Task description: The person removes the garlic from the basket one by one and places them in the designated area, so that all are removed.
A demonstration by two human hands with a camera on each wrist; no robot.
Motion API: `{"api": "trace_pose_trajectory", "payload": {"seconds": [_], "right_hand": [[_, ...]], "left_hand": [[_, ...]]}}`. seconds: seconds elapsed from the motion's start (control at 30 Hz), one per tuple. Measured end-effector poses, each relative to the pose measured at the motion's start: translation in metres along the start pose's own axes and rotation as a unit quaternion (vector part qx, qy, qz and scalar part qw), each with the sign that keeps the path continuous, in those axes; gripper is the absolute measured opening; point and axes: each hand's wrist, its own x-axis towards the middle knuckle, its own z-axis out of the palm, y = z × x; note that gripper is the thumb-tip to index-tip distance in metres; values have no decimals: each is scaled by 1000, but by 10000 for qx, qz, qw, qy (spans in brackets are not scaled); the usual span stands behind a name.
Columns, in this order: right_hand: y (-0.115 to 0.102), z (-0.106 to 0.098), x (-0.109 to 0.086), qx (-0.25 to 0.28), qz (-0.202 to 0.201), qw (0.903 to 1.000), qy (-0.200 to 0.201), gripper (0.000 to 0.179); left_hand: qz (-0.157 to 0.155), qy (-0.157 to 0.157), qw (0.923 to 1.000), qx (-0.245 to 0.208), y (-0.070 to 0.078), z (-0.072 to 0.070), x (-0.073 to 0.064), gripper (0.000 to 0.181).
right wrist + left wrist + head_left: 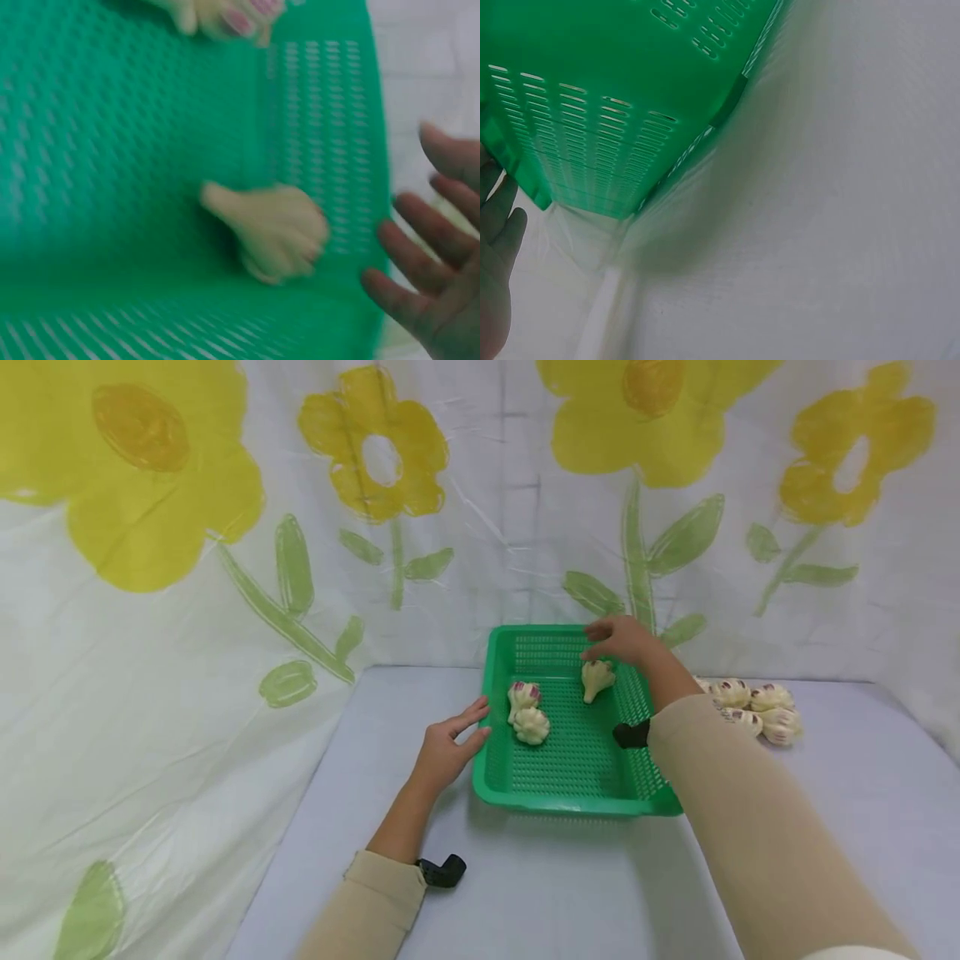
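A green plastic basket [555,803] with slotted walls stands on the table. Inside it, two garlic bulbs [532,726] sit together on the left, and a single garlic bulb [597,679] lies in the far right corner, its stem pointing toward the near side. My right hand [624,642] hovers over that far right corner with its fingers spread; in the right wrist view the garlic bulb [281,231] is apart from the fingers [416,259]. The fingertips of my left hand [444,750] rest at the basket's left rim, fingers extended and nothing gripped.
Several more garlic bulbs [780,725] are clustered on the table to the right of the basket, partly hidden behind my right sleeve [757,810]. A white curtain [465,568] printed with yellow flowers hangs along the table's back edge [427,667].
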Motion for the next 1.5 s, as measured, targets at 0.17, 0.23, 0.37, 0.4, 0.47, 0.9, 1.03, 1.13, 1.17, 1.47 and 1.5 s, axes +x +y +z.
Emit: {"api": "trace_pose_trajectory", "payload": {"seconds": [0.17,0.23,0.37,0.4,0.47,0.9,1.03,1.13,1.17,1.47,1.5], "right_hand": [[18,22,1,849,608,9922,685,65],[23,29,1,1086,729,9880,825,66],[31,39,2,1287,835,9836,946,67],[32,41,2,1304,839,9832,964,67],[33,43,4,1205,872,9843,949,66],[36,53,11,-232,741,9969,150,59],[34,55,13,-314,664,9972,-134,66],[31,56,13,-394,598,9970,-300,72],[30,56,14,-445,572,9968,-351,73],[34,60,18,-568,601,9951,-545,79],[35,60,19,-573,590,9951,-557,79]], "left_hand": [[-59,37,10000,-41,-19,10,0,39],[-132,62,9999,-70,-29,12,1,39],[-173,79,9998,-117,-38,15,1,38],[-127,85,9998,-126,-38,15,1,38],[-10,103,9999,-120,-39,15,1,39],[-142,84,9999,-10,-25,11,0,39],[-31,47,10000,1,-12,7,0,40],[-16,91,10000,20,-22,7,2,39],[-26,112,9999,0,-26,8,3,38],[63,131,9997,-195,-44,8,6,38],[39,122,9997,-193,-43,8,6,38]]}}
